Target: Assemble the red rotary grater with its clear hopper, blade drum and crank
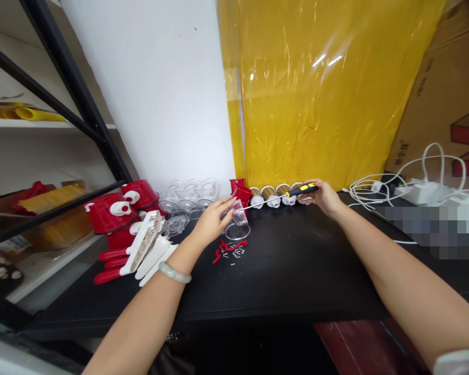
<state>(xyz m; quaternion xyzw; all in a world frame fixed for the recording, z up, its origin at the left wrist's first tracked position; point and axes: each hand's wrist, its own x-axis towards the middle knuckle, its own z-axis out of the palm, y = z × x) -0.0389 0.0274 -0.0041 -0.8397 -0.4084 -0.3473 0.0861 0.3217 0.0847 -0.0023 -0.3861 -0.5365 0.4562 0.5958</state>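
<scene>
My right hand is closed around the handle of a screwdriver, yellow and black, its long metal shaft pointing left. The shaft's tip end is at a clear plastic cup-like part, which my left hand grips by its side. Whether the tip touches the part I cannot tell. The part's round rim faces down near the tabletop. Just in front of it lie small red plastic pieces and several small screws. Red cup-shaped parts stand behind my left hand.
On the left are red housings and white handles with red grips. Clear plastic parts stand at the back, beside a row of perforated drums with white ends. White cables and a cardboard box are at right on the black table.
</scene>
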